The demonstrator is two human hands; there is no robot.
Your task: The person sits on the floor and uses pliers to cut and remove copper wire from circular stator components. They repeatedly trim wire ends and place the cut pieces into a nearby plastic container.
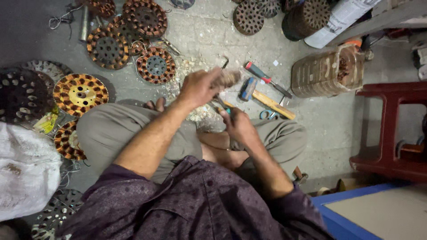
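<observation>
- The left hand [199,86] is clenched around a bundle [227,78] of brownish wire or fibre, raised above the floor [213,31]; the bundle sticks out of the fist toward the right.
- The right hand [239,126] sits lower, just above the crossed legs, its grip closed on a slim tool [221,106] with a teal bit at the handle; the tool's tip points up toward the bundle, and whether it touches it cannot be told.
- Both hands work over the person's lap; a bare foot [227,156] shows below them.
- Just beyond the hands on the floor lie a hammer [262,95] with a wooden handle, a screwdriver [266,79] with a red and grey handle, and small scissors [268,114] beside the hammer.
- A litter of pale scraps [187,66] covers the floor near the left hand.
- To the left and above lie several round stators [155,66] wound with copper wire, some orange, one yellowish.
- To the right a clear plastic jar [327,71] lies on its side, near a dark red stool [391,129].
- A white sack [24,171] sits at the far left.
</observation>
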